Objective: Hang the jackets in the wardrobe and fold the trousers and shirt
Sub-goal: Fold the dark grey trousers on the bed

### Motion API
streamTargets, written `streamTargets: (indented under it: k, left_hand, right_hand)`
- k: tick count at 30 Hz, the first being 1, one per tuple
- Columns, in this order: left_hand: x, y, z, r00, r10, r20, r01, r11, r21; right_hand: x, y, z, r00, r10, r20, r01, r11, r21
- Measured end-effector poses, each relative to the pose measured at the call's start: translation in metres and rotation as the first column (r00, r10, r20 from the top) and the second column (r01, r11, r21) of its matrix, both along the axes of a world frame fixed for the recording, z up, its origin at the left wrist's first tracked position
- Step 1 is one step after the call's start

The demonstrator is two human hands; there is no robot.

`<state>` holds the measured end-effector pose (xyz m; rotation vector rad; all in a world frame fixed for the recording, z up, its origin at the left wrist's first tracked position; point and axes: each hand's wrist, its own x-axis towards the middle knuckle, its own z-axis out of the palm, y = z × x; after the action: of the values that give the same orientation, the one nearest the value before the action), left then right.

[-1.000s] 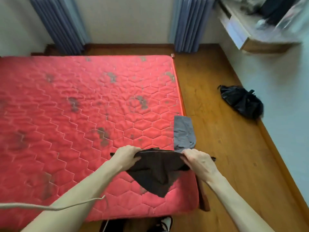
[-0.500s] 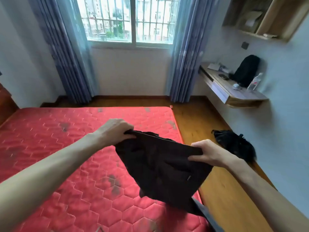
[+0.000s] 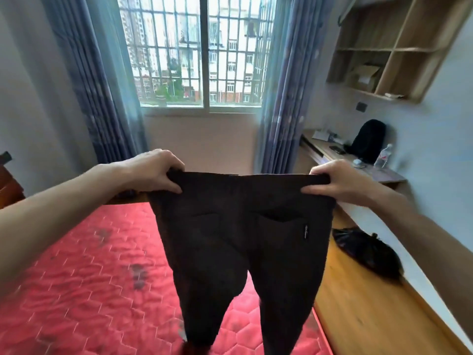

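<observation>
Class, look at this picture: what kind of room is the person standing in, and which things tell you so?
Most likely a bedroom: a red mattress fills the floor, curtains frame a barred window, and a wall desk stands at the side.

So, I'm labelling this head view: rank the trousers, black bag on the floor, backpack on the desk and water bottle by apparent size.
1. trousers, though nearest the camera
2. black bag
3. backpack
4. water bottle
</observation>
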<state>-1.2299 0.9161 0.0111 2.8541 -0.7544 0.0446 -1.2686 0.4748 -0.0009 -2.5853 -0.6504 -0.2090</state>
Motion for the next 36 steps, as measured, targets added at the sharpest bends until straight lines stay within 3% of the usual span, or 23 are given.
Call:
streamTargets:
  k: [6,8,11,13,14,15,19,21,23,25,28,33,36]
  left_hand:
    - [-0.007,0.024,0.043,0.998,0.026,-0.062,-0.041,0.967,-0.252]
    - [-0.011,0.037,0.058,0.986,0.048,-0.16,-0.115,0.892,-0.438]
    - [-0.017,0.058,0.071,0.951,-0.062,-0.304,-0.217,0.568,-0.794]
    - [-0.016,0.068,0.072,0.927,-0.207,-0.312,-0.247,0.286,-0.926]
    - [-0.013,0.069,0.07,0.924,-0.229,-0.305,-0.262,0.199,-0.944]
    - [-0.009,0.069,0.066,0.927,-0.201,-0.315,-0.282,0.177,-0.943]
    - [0.009,0.059,0.035,0.93,0.246,-0.274,-0.347,0.339,-0.875]
    - [0.016,0.057,0.022,0.925,0.301,-0.231,-0.319,0.288,-0.903]
    - [0.02,0.058,0.017,0.935,0.255,-0.245,-0.305,0.227,-0.925]
    - [0.021,0.063,0.018,0.942,0.197,-0.271,-0.313,0.229,-0.922]
    - [0.02,0.069,0.022,0.953,0.069,-0.296,-0.304,0.221,-0.927]
    - [0.012,0.072,0.031,0.914,-0.274,-0.3,-0.277,0.122,-0.953]
    - [0.014,0.058,0.034,0.867,-0.414,-0.279,-0.26,0.102,-0.96]
  right_hand:
    - [0.012,-0.003,0.053,0.992,0.115,-0.054,-0.096,0.957,0.275]
    - [0.011,-0.004,0.067,0.993,0.118,-0.017,-0.102,0.917,0.385]
    - [0.009,-0.009,0.079,0.988,0.148,0.046,-0.148,0.809,0.569]
    - [0.009,-0.007,0.08,0.973,0.232,0.013,-0.168,0.665,0.727]
    - [0.012,-0.003,0.079,0.967,0.256,-0.009,-0.155,0.613,0.774]
    - [0.016,0.002,0.077,0.967,0.255,-0.022,-0.143,0.61,0.779]
    - [0.039,0.031,0.06,0.997,0.074,0.029,-0.078,0.854,0.514]
    - [0.047,0.038,0.051,0.997,0.008,0.082,-0.047,0.869,0.492]
    - [0.049,0.04,0.045,0.989,-0.037,0.141,-0.039,0.866,0.499]
    - [0.049,0.036,0.047,0.989,-0.009,0.151,-0.07,0.859,0.507]
    - [0.043,0.019,0.057,0.976,0.214,-0.029,-0.174,0.861,0.478]
    - [0.033,-0.02,0.06,0.794,0.483,-0.371,-0.326,0.851,0.411]
    - [0.037,-0.018,0.062,0.812,0.479,-0.332,-0.342,0.853,0.394]
